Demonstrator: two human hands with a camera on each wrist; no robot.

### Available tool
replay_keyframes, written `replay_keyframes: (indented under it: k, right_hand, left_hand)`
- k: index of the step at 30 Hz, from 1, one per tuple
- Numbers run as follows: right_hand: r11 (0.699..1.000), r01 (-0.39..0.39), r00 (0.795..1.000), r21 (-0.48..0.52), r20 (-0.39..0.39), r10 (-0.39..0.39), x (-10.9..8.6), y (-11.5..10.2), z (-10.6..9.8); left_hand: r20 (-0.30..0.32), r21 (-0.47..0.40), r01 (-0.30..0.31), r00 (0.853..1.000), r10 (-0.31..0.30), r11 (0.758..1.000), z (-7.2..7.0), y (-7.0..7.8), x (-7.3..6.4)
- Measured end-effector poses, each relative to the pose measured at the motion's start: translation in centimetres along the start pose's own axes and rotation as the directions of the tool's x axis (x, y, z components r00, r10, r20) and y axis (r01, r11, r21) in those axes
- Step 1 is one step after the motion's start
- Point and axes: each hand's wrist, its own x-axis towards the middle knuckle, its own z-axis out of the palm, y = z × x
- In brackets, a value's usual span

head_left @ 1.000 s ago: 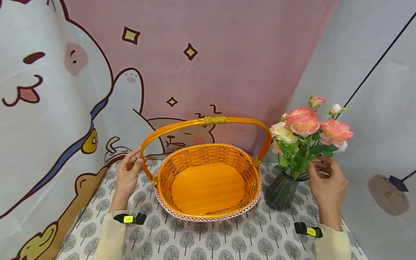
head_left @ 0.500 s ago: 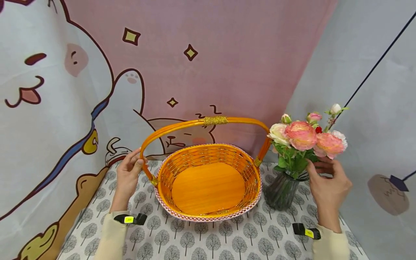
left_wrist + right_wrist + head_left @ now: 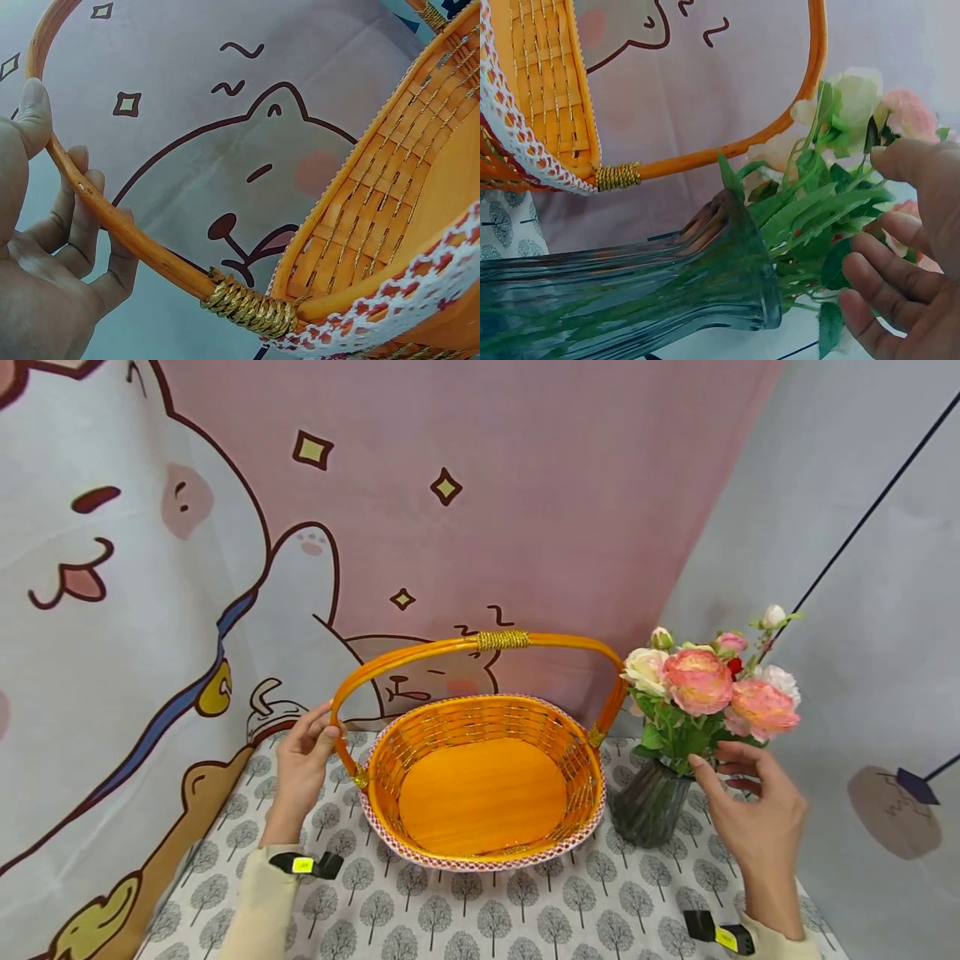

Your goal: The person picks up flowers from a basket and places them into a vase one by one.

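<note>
An orange woven basket [image 3: 483,793] with a tall arched handle [image 3: 420,652] stands on the table. My left hand [image 3: 303,772] holds the left side of that handle, thumb in front and fingers behind it, as the left wrist view shows. To the basket's right, a dark ribbed glass vase [image 3: 649,806] holds a bunch of artificial flowers [image 3: 697,681], pink, cream and white with green leaves. My right hand [image 3: 757,806] is beside the stems just above the vase rim. In the right wrist view its thumb and fingers are spread apart, close to the leaves.
A white tablecloth [image 3: 465,914] printed with grey trees covers the table. Behind it hangs a pink and white cartoon backdrop [image 3: 570,502]. A pale curtain [image 3: 862,635] closes off the right side, near the flowers and my right hand.
The pink flowers have come down lower over the vase. My right thumb and fingers have spread apart at the stems. The left hand keeps its hold, and the head view has shifted slightly.
</note>
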Motion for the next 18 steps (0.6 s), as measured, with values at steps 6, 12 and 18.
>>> replay_keyframes:
  k: [6,12,18]
  right_hand:
    - [0.989,0.145,0.987,0.007,0.064,-0.145,-0.5,-1.0,-0.3]
    - [0.960,0.271,0.950,0.075,0.136,-0.279,-1.1,-2.3,0.2]
    - [0.918,0.374,0.881,0.131,0.259,-0.395,-1.4,-3.1,1.7]
  left_hand:
    - [-0.048,0.110,0.072,0.997,-0.067,0.991,0.3,0.6,-0.3]
    - [-0.053,0.208,0.096,0.995,-0.087,0.973,0.3,2.0,-0.6]
    - [-0.099,0.374,0.011,0.995,0.029,0.927,1.1,3.8,-1.7]
